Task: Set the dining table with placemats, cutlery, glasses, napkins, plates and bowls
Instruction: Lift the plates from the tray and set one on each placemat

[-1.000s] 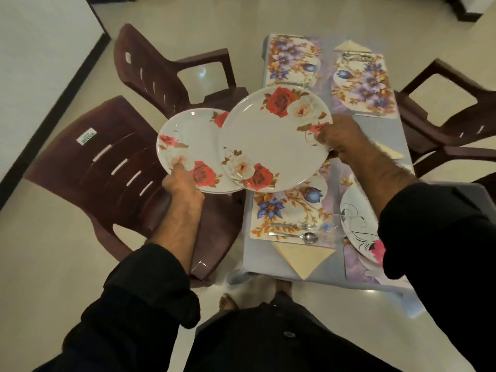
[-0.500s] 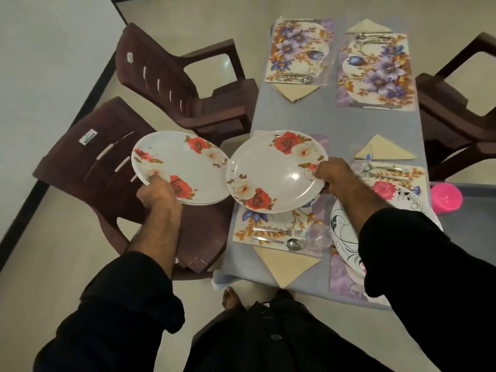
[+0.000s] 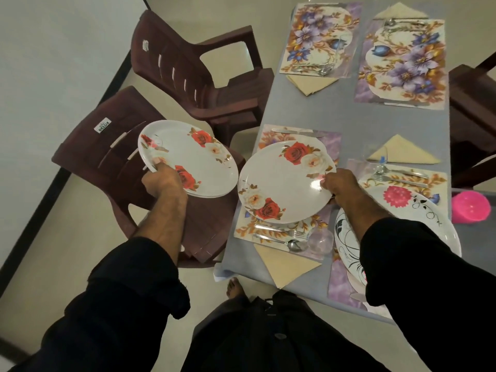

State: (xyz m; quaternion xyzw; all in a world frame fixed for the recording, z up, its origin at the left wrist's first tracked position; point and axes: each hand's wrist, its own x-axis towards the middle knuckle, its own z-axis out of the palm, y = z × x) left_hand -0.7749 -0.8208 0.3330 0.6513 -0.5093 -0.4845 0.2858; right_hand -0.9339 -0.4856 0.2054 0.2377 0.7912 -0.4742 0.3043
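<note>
Head | left hand (image 3: pixel 163 181) grips plate stack (image 3: pixel 188 157) | right hand (image 3: pixel 339 183) grips rose plate (image 3: pixel 284 183)

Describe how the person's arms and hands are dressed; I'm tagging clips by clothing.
Both arms wear loose black long sleeves, pushed up to leave the forearms bare. The left hand and right hand are bare: no gloves, and no rings, watch or bracelets that I can see.
</note>
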